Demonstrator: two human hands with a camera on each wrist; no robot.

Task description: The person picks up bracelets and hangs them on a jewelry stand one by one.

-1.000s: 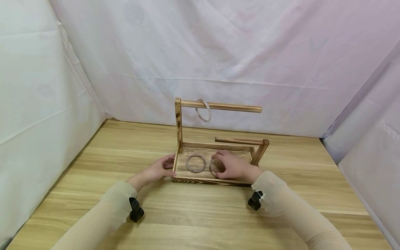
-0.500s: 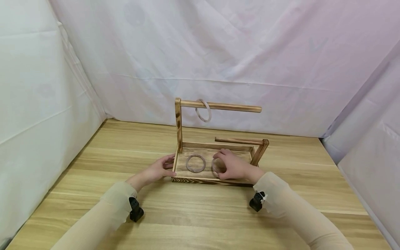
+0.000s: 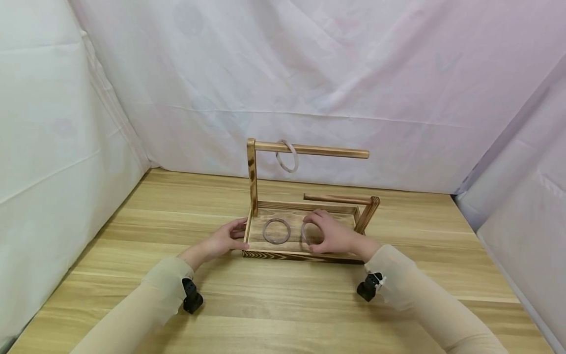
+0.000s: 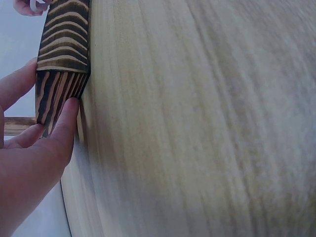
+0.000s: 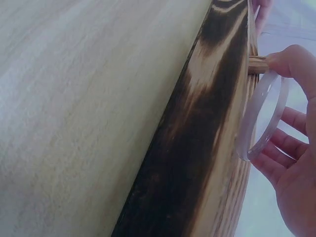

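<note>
My right hand (image 3: 332, 235) holds a translucent pale bangle (image 5: 248, 116) by its edge, thumb on one side and fingertips on the other. The bangle stands tilted over the right half of the wooden tray stand (image 3: 305, 255), partly hidden by the hand in the head view. A second bangle (image 3: 264, 234) lies flat in the tray's left half. On the stand's upper bar (image 3: 331, 151) hangs a third, pale mottled bangle (image 3: 295, 160). My left hand (image 3: 219, 241) grips the tray's left end, its thumb at the front corner and its fingers along the outer side.
A shorter, lower bar (image 3: 338, 199) reaches left from the post (image 3: 368, 216) at the tray's right end. The taller post (image 3: 252, 177) rises at the left. The wooden table (image 3: 274, 309) meets white cloth (image 3: 336, 88) behind and at both sides.
My right hand has shifted slightly right with its bangle, which is now more upright. My left hand, the flat bangle and the hanging one have stayed in place.
</note>
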